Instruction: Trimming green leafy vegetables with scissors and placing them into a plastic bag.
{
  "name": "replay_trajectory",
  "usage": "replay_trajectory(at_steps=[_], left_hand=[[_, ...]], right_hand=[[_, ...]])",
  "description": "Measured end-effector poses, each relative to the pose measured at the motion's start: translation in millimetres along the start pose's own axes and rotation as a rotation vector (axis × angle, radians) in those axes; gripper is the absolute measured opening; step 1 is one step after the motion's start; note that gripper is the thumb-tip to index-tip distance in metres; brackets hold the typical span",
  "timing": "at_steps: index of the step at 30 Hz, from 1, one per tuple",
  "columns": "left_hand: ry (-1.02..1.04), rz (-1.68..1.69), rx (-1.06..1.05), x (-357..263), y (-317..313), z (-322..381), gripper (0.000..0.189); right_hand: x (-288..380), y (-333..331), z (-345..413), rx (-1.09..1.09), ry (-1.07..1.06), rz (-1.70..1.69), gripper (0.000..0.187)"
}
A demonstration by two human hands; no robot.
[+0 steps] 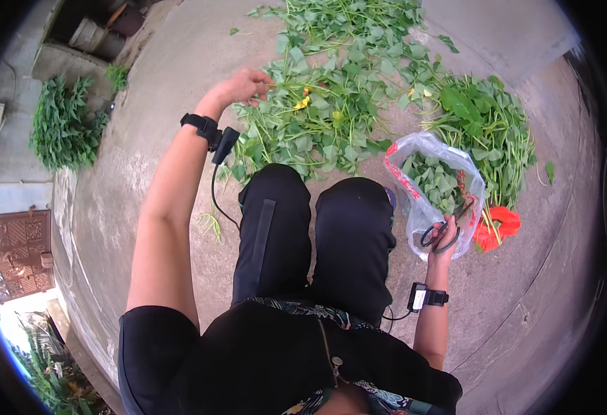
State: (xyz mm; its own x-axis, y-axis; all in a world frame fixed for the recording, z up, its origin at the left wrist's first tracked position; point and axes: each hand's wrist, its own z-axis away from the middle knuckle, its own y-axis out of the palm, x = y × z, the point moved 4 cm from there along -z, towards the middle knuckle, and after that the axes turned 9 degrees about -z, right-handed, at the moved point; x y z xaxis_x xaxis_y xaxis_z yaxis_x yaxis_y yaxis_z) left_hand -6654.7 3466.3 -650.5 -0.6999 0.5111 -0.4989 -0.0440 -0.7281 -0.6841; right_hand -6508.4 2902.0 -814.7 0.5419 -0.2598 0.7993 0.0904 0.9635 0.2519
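Observation:
At the left edge of a loose heap of leafy green vines [329,119], my left hand [246,87] has its fingers bent against the stem ends. Whether a stem is gripped between them is unclear. My right hand [444,236] holds black-handled scissors [429,237], their blades pointing away over a plastic bag. This translucent bag [418,218] with red printing stands open beside my right knee. Cut green leaves [435,179] lie inside it. Yellow leaves [302,102] show among the heap's stems.
A bundle of vines [495,129] lies beyond the bag, with a red plastic bag [498,228] at its near end. More vines [355,18] spread farther off on the concrete floor [179,62]. Cut stems [210,223] lie left of my knees. A leafy bunch [64,124] stands by the left wall.

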Motion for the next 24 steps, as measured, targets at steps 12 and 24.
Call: replay_trajectory(at_steps=[12,24], left_hand=[[-0.414,-0.479,0.203,425,185,116,0.027],[-0.707,0.136,-0.53,448,267,22,0.034]], right_hand=[[7,4,0,-0.097,-0.062,0.426,0.043],[16,1,22,-0.112,0.007,0.653,0.044]])
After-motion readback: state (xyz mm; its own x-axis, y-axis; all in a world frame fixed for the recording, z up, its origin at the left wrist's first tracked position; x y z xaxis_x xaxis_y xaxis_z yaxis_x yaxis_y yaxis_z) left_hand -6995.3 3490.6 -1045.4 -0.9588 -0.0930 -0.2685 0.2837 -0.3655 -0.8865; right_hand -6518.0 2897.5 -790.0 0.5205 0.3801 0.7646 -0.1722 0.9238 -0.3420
